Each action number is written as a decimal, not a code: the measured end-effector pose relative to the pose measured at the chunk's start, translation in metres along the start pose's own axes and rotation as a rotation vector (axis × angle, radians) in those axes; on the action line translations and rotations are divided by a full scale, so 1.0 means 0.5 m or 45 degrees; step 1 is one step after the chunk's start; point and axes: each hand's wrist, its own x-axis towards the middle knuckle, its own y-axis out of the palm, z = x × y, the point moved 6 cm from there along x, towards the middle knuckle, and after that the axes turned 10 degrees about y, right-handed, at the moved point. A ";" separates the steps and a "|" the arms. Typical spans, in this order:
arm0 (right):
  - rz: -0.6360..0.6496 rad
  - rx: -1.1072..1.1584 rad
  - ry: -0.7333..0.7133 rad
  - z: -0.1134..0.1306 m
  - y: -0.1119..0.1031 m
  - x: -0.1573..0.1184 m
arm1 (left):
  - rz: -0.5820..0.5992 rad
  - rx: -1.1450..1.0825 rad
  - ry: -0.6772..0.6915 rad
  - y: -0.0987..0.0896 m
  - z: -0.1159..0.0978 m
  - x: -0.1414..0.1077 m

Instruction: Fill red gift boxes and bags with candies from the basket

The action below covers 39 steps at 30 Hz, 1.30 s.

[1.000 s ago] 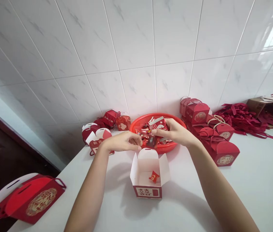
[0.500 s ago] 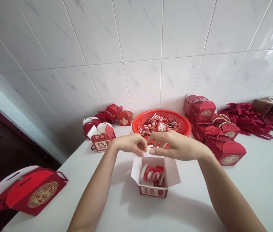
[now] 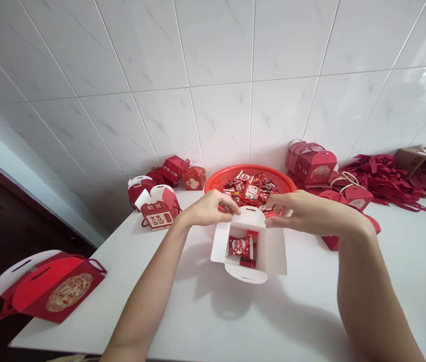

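Note:
An open box [image 3: 275, 251] with white inner flaps spread out stands on the white table, and red wrapped candies [image 3: 240, 246] lie inside it. My left hand [image 3: 215, 207] is at the box's far left corner, thumb and fingers closed on the edge of the far flap [image 3: 249, 217]. On the flap's other side is my right hand [image 3: 286, 211], its thumb and fingers apart, the thumb close to the flap's right edge. Just behind both hands sits a red plastic basket [image 3: 218, 178] holding many wrapped candies.
Red gift boxes stand at the table's left edge [image 3: 62, 291], at the back left [image 3: 156, 213] and at the back right [image 3: 316, 168]. Dark red ribbons [image 3: 382, 176] are heaped at the far right by a cardboard box. A tiled wall rises behind.
The box has tilted, and its near flap now shows spread toward me. My right hand has shifted right, away from my left hand. The blurred candy inside now lies still.

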 end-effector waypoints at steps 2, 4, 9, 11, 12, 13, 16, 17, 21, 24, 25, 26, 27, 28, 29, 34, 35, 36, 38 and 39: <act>-0.038 -0.091 0.086 -0.006 0.001 0.004 | -0.066 0.038 -0.026 -0.007 0.003 0.000; -0.060 -0.197 0.172 -0.009 0.004 0.008 | -0.091 0.067 -0.055 -0.012 0.007 0.000; -0.001 -0.289 0.269 -0.006 0.026 0.014 | -0.087 0.115 -0.087 -0.017 0.014 -0.003; 0.068 -0.239 0.177 0.006 0.044 0.014 | -0.074 0.137 -0.089 -0.017 0.015 -0.005; 0.103 -0.194 0.115 0.014 0.054 0.013 | -0.065 0.148 -0.090 -0.017 0.016 -0.005; 0.133 -0.144 0.049 0.022 0.064 0.010 | -0.056 0.153 -0.094 -0.017 0.018 -0.006; 0.196 -0.018 -0.085 0.035 0.094 -0.007 | -0.018 0.125 -0.113 -0.010 0.024 -0.007; 0.206 0.017 -0.115 0.035 0.104 -0.014 | -0.003 0.109 -0.114 -0.006 0.026 -0.007; 0.145 0.139 -0.224 0.018 0.142 -0.042 | 0.054 0.049 -0.089 0.016 0.023 -0.002; 0.021 0.178 -0.183 -0.012 0.160 -0.060 | 0.122 -0.039 -0.095 0.035 0.011 -0.002; -0.015 0.184 -0.161 -0.021 0.165 -0.066 | 0.145 -0.079 -0.098 0.040 0.005 -0.003; -0.046 0.190 -0.147 -0.029 0.169 -0.072 | 0.171 -0.117 -0.099 0.045 -0.002 -0.004; -0.073 0.197 -0.147 -0.035 0.173 -0.077 | 0.204 -0.149 -0.098 0.050 -0.008 -0.006; -0.098 0.207 -0.161 -0.039 0.177 -0.082 | 0.243 -0.172 -0.093 0.054 -0.015 -0.008; -0.126 0.219 -0.185 -0.042 0.181 -0.086 | 0.286 -0.182 -0.090 0.057 -0.020 -0.010; -0.340 0.281 -0.286 -0.057 0.213 -0.095 | 0.414 -0.021 -0.114 0.065 -0.028 -0.017; -0.398 0.290 -0.298 -0.059 0.221 -0.096 | 0.425 0.061 -0.084 0.067 -0.032 -0.017; -0.454 0.291 -0.313 -0.061 0.229 -0.097 | 0.429 0.154 -0.043 0.070 -0.037 -0.017; -0.547 0.276 -0.345 -0.062 0.243 -0.100 | 0.416 0.337 0.014 0.078 -0.048 -0.018; -0.582 0.268 -0.353 -0.062 0.249 -0.102 | 0.395 0.411 0.015 0.083 -0.051 -0.019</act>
